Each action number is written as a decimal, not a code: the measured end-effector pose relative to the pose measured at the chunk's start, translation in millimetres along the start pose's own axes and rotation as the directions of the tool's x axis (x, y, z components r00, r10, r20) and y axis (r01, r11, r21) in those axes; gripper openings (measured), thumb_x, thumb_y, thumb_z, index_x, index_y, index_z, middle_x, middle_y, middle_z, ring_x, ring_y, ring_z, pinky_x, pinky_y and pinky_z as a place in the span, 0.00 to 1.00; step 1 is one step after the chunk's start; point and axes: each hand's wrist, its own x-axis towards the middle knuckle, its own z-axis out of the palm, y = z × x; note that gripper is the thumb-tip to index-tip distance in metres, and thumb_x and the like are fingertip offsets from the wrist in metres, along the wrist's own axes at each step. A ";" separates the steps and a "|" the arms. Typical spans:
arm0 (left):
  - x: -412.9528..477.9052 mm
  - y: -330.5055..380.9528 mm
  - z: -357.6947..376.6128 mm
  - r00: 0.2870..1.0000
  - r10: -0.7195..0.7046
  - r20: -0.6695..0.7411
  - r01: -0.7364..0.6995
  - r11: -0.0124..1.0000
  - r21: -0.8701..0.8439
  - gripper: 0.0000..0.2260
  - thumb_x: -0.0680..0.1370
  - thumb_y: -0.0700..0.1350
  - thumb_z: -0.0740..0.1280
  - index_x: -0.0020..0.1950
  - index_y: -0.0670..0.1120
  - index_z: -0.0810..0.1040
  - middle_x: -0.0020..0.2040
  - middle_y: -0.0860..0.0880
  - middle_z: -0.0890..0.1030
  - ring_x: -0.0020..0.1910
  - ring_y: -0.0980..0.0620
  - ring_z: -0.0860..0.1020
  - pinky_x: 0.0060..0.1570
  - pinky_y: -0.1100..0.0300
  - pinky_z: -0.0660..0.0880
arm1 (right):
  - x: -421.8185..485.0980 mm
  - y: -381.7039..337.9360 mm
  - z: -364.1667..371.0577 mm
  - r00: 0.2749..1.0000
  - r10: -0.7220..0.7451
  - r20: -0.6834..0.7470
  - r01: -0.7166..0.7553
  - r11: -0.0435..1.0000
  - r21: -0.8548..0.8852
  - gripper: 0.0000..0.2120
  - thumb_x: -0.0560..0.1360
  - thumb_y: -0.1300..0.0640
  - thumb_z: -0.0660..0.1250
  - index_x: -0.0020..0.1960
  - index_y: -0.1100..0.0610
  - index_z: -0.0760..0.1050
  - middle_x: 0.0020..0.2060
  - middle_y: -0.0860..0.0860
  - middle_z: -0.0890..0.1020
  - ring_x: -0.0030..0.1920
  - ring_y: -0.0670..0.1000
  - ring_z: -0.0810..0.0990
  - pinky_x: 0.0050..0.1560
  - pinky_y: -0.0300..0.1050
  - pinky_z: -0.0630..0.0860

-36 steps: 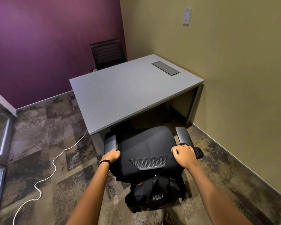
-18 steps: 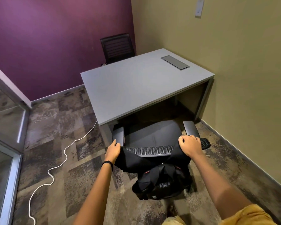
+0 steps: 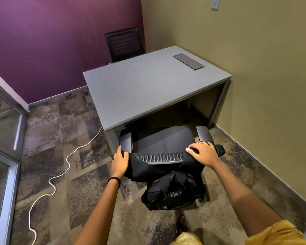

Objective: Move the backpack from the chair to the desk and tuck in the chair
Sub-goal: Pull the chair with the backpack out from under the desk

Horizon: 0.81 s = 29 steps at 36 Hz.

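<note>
Gripping chair point(image 3: 163, 140) backrest, hands point(image 3: 120, 160) point(image 3: 202, 153) apart; seat front under desk point(image 3: 148, 89) edge.

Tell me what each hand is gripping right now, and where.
Both hold the office chair by the top edge of its backrest: left hand at the left corner, right hand near the right end. The backpack hanging behind it is not held.

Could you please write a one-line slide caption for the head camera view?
Both hands, left hand and right hand, grip the chair backrest, backpack hanging behind, desk ahead.
</note>
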 end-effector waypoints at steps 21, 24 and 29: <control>-42.4 -45.2 12.9 0.936 -0.038 0.350 0.191 0.889 -0.415 0.33 0.76 0.63 0.59 0.76 0.53 0.54 0.76 0.51 0.60 0.74 0.49 0.61 0.74 0.49 0.58 | 6.5 -8.4 6.9 0.974 0.081 -0.212 -0.080 0.997 0.015 0.30 0.72 0.41 0.41 0.45 0.51 0.79 0.49 0.51 0.84 0.54 0.54 0.77 0.63 0.57 0.65; -49.1 -40.2 31.1 0.918 -0.010 0.396 0.142 0.942 -0.306 0.28 0.79 0.55 0.59 0.76 0.47 0.56 0.72 0.52 0.64 0.70 0.52 0.64 0.71 0.53 0.61 | 7.5 -7.4 7.1 0.972 0.069 -0.225 -0.068 0.998 0.012 0.30 0.71 0.40 0.40 0.45 0.50 0.79 0.50 0.50 0.84 0.54 0.54 0.77 0.63 0.56 0.65; -45.6 -55.9 95.0 0.815 -0.036 0.578 0.106 0.991 -0.087 0.38 0.71 0.67 0.63 0.75 0.56 0.50 0.78 0.50 0.54 0.76 0.50 0.55 0.76 0.46 0.54 | 8.8 -9.6 5.3 0.969 0.047 -0.242 -0.045 0.999 0.013 0.23 0.75 0.46 0.47 0.44 0.50 0.80 0.50 0.50 0.84 0.54 0.54 0.77 0.62 0.56 0.66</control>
